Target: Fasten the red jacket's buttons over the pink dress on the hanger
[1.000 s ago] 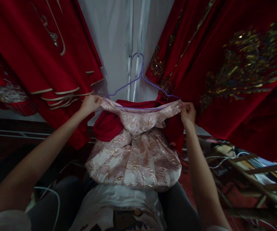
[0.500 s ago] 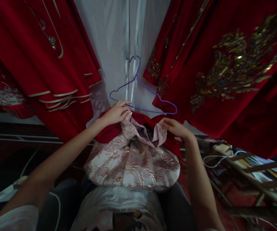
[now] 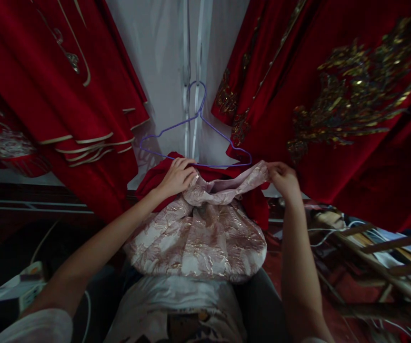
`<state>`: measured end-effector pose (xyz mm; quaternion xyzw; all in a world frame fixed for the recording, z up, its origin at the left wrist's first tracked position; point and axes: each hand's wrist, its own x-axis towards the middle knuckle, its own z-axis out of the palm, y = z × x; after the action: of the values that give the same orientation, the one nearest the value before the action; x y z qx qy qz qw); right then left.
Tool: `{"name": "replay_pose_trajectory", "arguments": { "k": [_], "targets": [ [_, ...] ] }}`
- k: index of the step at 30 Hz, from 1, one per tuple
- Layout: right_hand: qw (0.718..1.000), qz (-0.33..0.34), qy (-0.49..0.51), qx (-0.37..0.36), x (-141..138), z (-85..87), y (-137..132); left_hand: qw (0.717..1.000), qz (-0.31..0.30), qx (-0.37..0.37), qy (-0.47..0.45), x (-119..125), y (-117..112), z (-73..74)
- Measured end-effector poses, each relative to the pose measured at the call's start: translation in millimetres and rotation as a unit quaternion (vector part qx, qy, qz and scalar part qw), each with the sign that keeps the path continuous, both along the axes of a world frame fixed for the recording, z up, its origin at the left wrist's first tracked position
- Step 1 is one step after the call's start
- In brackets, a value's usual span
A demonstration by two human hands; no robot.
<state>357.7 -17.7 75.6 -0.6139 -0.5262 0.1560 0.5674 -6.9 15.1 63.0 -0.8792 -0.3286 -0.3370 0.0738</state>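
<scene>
One brocade garment (image 3: 200,243) between both hands (image 3: 177,177) (image 3: 284,178)

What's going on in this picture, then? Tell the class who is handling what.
A person is handling a shiny, patterned pink garment. The right hand pinches one end of its top edge, while the left hand is at the other end; how firmly that one grips is unclear. A purple hanger is just beyond the top edge, its bottom bar passing close to the left hand. Red garments hang on both sides.
</scene>
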Motion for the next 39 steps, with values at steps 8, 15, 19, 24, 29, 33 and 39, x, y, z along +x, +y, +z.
{"name": "replay_pose_trajectory", "arguments": {
  "k": [8,15,19,24,29,33,39],
  "targets": [
    [0.998,-0.036,-0.034,0.032,-1.9,-7.8,9.3,1.0,-0.005,-0.01,-0.02,-3.7,-9.4,3.7],
    [0.988,-0.053,-0.107,0.103,-26.1,6.5,5.1,0.999,-0.023,-0.031,-0.034,-1.0,-5.6,1.6],
    [0.971,-0.074,-0.182,0.135,-52.3,29.6,13.8,0.997,-0.035,-0.045,-0.048,4.0,-2.1,1.6],
    [0.96,-0.04,-0.239,0.139,-85.8,50.2,37.9,0.995,-0.044,-0.055,-0.068,15.6,-1.1,-2.0],
    [0.963,0.016,-0.222,0.153,-100.5,45.0,49.1,0.994,-0.042,-0.054,-0.083,14.0,-3.8,0.9],
    [0.969,0.026,-0.206,0.135,-98.3,39.9,46.1,0.989,-0.027,-0.059,-0.13,-3.7,0.4,11.9],
    [0.971,0.016,-0.212,0.111,-89.9,43.7,47.7,0.924,0.208,-0.006,-0.321,-64.5,40.6,5.1]
  ]
}}
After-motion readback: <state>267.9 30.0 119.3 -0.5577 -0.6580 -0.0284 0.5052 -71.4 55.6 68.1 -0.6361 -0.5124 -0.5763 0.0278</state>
